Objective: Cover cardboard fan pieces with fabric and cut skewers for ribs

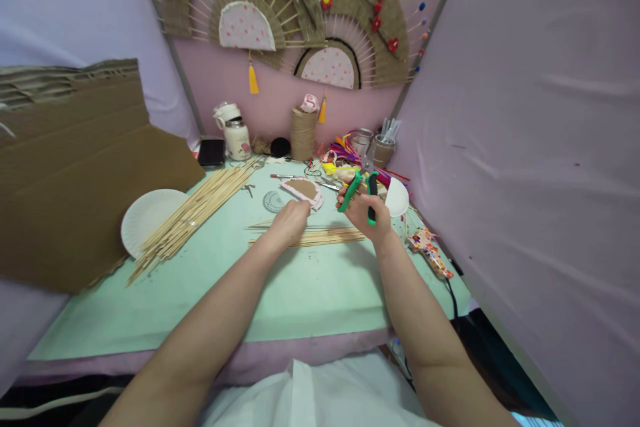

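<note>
In my right hand (373,213) is a pair of hand shears (358,192) with green-and-black handles, held with the handles spread and the grey metal head pointing up and away. My left hand (293,221) has its fingers drawn together at the lower right edge of a half-round cardboard piece (303,188) with a pink-and-white fabric border. Whether those fingers pinch the piece or something small is hidden. Thin bamboo sticks (330,235) lie crosswise under and between my hands. A clear protractor (273,201) rests just left of the half-round piece.
A large bundle of sticks (195,213) overlaps a white paper plate (145,213) at left, beside a big cardboard sheet (75,180). A twine spool (303,133) and a white bottle (237,140) stand behind. A patterned corded tool (430,252) lies right. Decorated fans (390,20) hang above.
</note>
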Demonstrator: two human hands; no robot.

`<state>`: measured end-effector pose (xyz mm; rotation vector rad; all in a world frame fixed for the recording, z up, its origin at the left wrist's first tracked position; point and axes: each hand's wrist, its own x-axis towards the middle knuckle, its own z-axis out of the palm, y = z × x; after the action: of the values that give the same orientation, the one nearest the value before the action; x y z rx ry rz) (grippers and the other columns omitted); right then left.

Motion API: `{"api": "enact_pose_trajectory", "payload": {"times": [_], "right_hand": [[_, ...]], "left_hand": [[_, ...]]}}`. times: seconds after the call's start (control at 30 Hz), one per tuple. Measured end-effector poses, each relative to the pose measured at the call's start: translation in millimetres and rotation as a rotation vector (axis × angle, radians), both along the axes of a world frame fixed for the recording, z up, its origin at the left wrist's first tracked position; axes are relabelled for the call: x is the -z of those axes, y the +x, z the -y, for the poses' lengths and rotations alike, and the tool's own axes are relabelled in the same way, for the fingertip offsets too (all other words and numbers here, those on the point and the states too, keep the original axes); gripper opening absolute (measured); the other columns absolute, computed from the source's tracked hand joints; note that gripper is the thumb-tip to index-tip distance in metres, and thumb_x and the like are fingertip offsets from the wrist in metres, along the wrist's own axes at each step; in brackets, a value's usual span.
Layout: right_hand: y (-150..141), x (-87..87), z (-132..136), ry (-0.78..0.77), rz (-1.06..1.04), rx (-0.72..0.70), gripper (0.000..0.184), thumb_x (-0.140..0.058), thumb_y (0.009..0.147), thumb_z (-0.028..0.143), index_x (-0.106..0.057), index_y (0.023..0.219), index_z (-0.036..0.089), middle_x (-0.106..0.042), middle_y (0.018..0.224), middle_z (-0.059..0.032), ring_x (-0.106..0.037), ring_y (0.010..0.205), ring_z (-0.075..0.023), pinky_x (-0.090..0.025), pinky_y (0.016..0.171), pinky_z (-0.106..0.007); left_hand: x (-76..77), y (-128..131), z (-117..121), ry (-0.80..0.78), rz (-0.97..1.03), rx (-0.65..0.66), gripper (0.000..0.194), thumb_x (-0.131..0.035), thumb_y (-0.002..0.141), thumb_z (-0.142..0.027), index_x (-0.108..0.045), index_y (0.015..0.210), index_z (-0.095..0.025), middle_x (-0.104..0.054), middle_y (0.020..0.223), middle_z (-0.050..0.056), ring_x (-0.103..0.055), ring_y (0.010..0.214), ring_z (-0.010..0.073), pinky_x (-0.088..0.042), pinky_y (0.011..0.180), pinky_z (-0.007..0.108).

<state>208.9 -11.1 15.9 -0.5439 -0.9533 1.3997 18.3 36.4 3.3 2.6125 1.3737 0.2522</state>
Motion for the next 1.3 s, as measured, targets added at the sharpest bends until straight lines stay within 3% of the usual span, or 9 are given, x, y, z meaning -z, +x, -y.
{"api": "enact_pose_trajectory", "payload": {"times": [0.2,0.47,0.6,0.8,0.97,1.3], "right_hand": [[-3.3,1.1,5.3,0.081,0.122,-0.145,0.048,-0.062,0.063,0.033,-0.056,0.11,0.026,-0.059,0.097,-0.0041,-0.055,0.084,-0.0192,-0.043,0.082,-0.039],[-20.3,10.5,10.1,-0.126,0.423,-0.213,0.05,-0.066,0.062,0.026,-0.055,0.111,0.023,-0.059,0.096,-0.0036,-0.055,0.084,-0.0187,-0.041,0.078,-0.034],[-28.8,9.4,14.7,-0.21,0.58,-0.227,0.047,-0.067,0.063,0.026,-0.056,0.109,0.021,-0.059,0.097,-0.0026,-0.054,0.081,-0.0165,-0.04,0.077,-0.032],[-33.1,11.3,15.1,-0.225,0.631,-0.216,0.041,-0.066,0.065,0.028,-0.056,0.103,0.021,-0.059,0.092,-0.0012,-0.052,0.077,-0.0153,-0.04,0.071,-0.029],[-31.6,11.5,13.9,-0.229,0.637,-0.172,0.043,-0.067,0.064,0.028,-0.056,0.105,0.022,-0.06,0.093,-0.0008,-0.054,0.079,-0.0162,-0.04,0.07,-0.028],[-30.4,11.8,13.2,-0.228,0.661,-0.173,0.043,-0.065,0.066,0.028,-0.055,0.108,0.022,-0.061,0.094,-0.0015,-0.055,0.082,-0.0177,-0.04,0.068,-0.029]], "left_hand": [[-5.6,-16.4,-14.5,0.13,0.16,-0.144,0.03,-0.031,0.089,-0.011,-0.059,0.098,-0.017,-0.062,0.095,0.011,-0.051,0.096,0.0246,-0.039,0.082,0.034],[-8.5,-34.1,-23.5,0.251,0.382,-0.274,0.029,-0.033,0.093,-0.019,-0.06,0.103,-0.021,-0.063,0.102,0.008,-0.055,0.097,0.0213,-0.041,0.081,0.03],[-11.6,-36.6,-21.7,0.325,0.494,-0.24,0.03,-0.036,0.092,-0.019,-0.061,0.109,-0.021,-0.063,0.105,0.007,-0.056,0.1,0.0191,-0.042,0.085,0.027],[-12.6,-32.7,-18.5,0.307,0.553,-0.168,0.033,-0.037,0.093,-0.02,-0.062,0.114,-0.021,-0.064,0.105,0.006,-0.057,0.1,0.018,-0.043,0.087,0.026],[-13.1,-30.1,-16.3,0.234,0.518,-0.079,0.036,-0.037,0.092,-0.019,-0.061,0.119,-0.022,-0.063,0.105,0.005,-0.058,0.097,0.0169,-0.044,0.084,0.026],[-16.9,-28.8,-13.1,0.165,0.457,-0.046,0.041,-0.037,0.09,-0.016,-0.06,0.124,-0.024,-0.064,0.11,0.006,-0.058,0.1,0.0173,-0.045,0.087,0.027]]}}
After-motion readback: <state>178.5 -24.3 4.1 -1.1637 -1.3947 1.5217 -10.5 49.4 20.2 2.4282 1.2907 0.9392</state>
